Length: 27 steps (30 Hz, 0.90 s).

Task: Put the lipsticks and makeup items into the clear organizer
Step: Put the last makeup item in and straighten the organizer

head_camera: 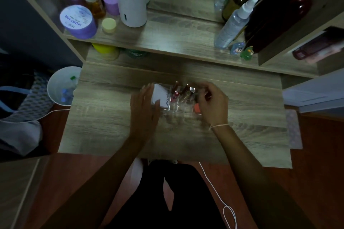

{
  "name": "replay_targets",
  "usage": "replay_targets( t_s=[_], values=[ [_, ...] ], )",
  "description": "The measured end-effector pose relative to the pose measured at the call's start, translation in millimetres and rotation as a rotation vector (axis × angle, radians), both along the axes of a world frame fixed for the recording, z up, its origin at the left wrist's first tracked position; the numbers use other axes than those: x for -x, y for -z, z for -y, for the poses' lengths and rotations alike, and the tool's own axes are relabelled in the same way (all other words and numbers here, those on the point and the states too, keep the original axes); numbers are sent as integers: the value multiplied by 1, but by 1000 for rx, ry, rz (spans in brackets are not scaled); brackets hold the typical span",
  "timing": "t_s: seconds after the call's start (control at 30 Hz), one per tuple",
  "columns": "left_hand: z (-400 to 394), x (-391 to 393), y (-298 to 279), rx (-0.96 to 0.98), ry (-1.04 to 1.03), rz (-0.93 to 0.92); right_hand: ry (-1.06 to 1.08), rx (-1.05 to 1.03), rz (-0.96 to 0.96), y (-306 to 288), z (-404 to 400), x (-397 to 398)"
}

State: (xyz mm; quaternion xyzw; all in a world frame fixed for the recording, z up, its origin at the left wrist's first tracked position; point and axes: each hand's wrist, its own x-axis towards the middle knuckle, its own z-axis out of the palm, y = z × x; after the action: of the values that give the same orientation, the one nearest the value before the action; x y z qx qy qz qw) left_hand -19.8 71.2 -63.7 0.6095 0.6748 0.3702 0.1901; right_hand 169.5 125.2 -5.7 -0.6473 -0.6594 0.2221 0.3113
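Both forearms reach over the counter (pixel 111 132) to the clear organizer (pixel 178 106), where the left hand (pixel 144 104) cups a white box (pixel 161 97) and the right hand (pixel 213 104), its grip unclear, hovers over standing lipsticks (pixel 181 89), which a careless nudge could topple.

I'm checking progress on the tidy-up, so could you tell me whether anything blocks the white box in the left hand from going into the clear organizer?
Nothing visible does. The left hand holds the white box at the clear organizer's left end; the lipsticks stand further right, by the right hand.
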Motion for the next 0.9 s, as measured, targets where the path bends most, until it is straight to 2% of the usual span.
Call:
replay_targets(
  t_s=[0.17,0.3,0.67,0.9],
  values=[
    [-49,-5,-36,-93,44,21,-255,83,125,-7,-38,-13],
    [-63,-7,-41,-122,70,-1,-379,139,172,-3,-47,-10],
    [-58,-7,-33,-71,73,14,-489,169,181,-10,-53,-12],
    [-54,-10,-37,-54,75,25,-551,183,263,-6,-55,-10]
  ],
)
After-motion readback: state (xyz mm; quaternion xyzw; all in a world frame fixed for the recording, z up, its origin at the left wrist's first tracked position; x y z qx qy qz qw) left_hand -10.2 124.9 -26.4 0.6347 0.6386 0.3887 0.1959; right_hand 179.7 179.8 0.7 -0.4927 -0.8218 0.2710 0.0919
